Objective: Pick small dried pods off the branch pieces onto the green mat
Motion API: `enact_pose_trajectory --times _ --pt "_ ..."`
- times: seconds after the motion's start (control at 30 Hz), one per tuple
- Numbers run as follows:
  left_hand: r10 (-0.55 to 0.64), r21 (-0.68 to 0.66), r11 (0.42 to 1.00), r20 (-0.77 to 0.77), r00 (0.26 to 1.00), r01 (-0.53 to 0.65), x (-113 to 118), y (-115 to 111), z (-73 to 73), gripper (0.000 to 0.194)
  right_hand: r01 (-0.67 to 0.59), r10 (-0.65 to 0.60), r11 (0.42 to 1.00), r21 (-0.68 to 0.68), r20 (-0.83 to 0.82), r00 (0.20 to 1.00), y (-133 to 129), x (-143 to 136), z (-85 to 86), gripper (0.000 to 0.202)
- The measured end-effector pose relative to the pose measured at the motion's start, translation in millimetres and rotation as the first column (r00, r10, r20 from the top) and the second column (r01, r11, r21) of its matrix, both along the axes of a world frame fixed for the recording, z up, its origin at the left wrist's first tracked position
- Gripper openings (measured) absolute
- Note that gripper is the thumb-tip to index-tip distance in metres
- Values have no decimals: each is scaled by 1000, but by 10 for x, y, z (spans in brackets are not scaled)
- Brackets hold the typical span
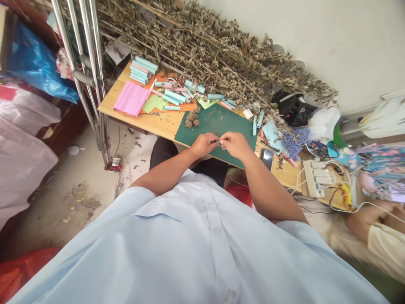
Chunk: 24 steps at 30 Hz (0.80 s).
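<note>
Head view:
- Left hand [204, 145]: fingertips were pinched closed on a small dark piece [216, 141] — above the green mat [217, 122].
- Right hand [234, 144]: fingers were curled beside the piece; their opening and grip could not be determined.
- Brown clumps [192, 118]: lay on the mat.
- Dried stems [202, 46]: lay beyond.

Poles [64, 33] glossy metal; tabletop [110, 100] smooth wood; green mat [236, 125] matt; dried stalks [202, 46] rough (papery, almost).

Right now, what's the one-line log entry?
left hand + right hand: fingertips meeting at small dark item, unclear | green mat: brown clumps on it
</note>
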<state>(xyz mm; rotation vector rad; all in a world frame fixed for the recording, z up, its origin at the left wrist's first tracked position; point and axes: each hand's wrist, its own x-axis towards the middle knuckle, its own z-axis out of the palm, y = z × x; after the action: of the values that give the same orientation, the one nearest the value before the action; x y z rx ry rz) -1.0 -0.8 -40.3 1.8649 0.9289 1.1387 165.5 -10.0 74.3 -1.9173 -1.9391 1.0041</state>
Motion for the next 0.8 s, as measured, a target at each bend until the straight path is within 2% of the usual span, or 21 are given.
enact_pose_trajectory --times 0.1,0.17,0.43,0.67,0.8 --pt "-2 1 1000 2 1000 2 5 -1 -2 11 158 -165 986 -61 -143 976 19 -30 -39 16" --pt "4 -2 1000 0 1000 -4 10 -1 -4 11 201 -212 976 -77 -170 962 32 -56 -21 26" --pt "5 -15 1000 5 1000 -5 24 2 -14 13 198 -214 973 -117 -149 965 63 -108 98 33" --pt "-1 -36 999 -22 1000 0 18 7 -4 13 145 -146 987 -64 -8 989 111 -88 73 38" --pt "-15 -42 999 -34 999 14 15 4 9 12 143 -139 986 -82 54 989 141 -83 58 40"
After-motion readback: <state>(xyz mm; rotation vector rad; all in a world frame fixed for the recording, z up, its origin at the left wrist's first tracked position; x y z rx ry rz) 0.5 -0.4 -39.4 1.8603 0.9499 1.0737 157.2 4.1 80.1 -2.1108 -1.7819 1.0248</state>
